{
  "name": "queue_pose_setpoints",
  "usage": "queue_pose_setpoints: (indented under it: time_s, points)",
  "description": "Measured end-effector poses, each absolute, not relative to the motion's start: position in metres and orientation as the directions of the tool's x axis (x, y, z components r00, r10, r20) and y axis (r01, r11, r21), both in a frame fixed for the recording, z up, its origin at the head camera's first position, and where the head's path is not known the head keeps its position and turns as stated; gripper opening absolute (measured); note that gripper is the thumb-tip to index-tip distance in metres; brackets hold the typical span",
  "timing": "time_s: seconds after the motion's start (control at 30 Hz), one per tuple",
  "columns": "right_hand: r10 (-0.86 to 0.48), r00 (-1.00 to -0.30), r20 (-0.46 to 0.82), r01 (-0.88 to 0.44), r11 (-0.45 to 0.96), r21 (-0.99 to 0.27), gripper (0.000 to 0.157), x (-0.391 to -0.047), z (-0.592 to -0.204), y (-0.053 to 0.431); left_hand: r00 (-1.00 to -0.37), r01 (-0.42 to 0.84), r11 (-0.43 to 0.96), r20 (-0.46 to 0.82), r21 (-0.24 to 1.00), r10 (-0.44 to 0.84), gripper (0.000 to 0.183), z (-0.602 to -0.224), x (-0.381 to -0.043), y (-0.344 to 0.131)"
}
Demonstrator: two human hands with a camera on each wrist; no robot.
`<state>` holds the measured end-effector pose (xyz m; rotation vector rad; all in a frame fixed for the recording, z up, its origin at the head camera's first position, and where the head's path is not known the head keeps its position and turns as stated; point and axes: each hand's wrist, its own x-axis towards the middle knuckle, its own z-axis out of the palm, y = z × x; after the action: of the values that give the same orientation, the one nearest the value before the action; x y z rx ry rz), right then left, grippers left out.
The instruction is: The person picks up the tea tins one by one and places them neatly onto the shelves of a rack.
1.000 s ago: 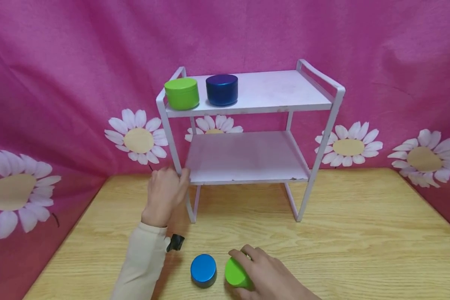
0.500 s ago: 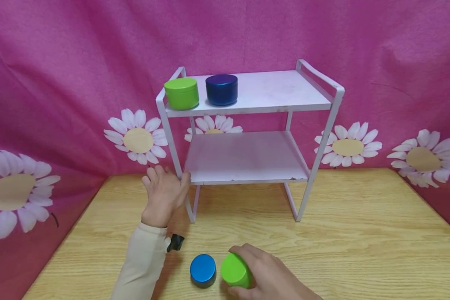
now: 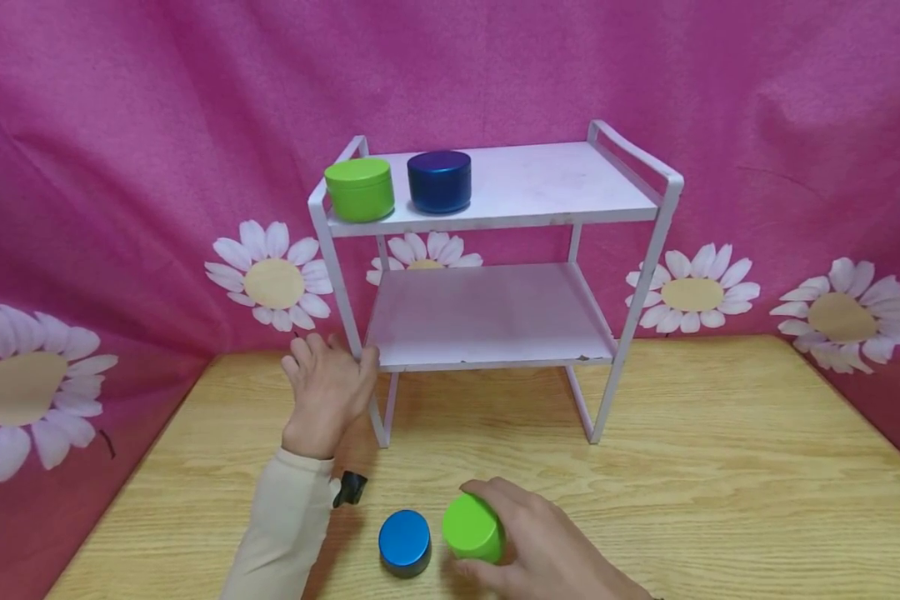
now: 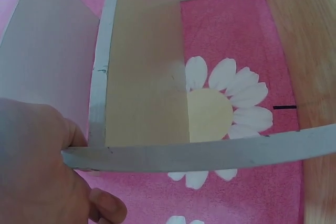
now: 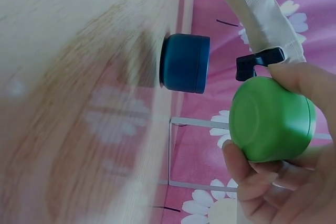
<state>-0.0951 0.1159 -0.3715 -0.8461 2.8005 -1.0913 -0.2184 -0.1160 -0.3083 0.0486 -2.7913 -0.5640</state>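
My right hand (image 3: 543, 542) grips a round lime-green tin (image 3: 472, 527) with thumb and fingers about its side. In the right wrist view that green tin (image 5: 270, 119) is clear of the wooden table, its base showing. Just left of it a blue tin (image 3: 405, 540) stands on the table. My left hand (image 3: 328, 387) holds the front left leg of a white two-tier shelf (image 3: 487, 321), thumb on the inner side by the lower tier. Up on the top tier, toward the left, sit another green tin (image 3: 360, 190) and a dark blue tin (image 3: 439, 182).
Raised side rails (image 3: 637, 154) bound the top tier at both ends. A pink cloth (image 3: 157, 125) with large daisies hangs behind and beside the wooden table (image 3: 705, 467). A small black piece (image 3: 351, 488) sticks out at the left sleeve.
My right hand has taken a fuller hold of the green tin and raised it off the table. The left hand's fingers have spread slightly while staying at the shelf leg.
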Motion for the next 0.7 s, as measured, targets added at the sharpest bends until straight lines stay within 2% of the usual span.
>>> queue_pose_setpoints:
  time_s: [0.7]
  points:
    - [-0.423,-0.878,0.226,-0.465,0.638,-0.614,0.059,-0.0965,-0.3652,0.1204,-0.953,0.026,0.927,0.291,0.374,-0.090,0.036,-0.3094,-0.2186,-0.1164]
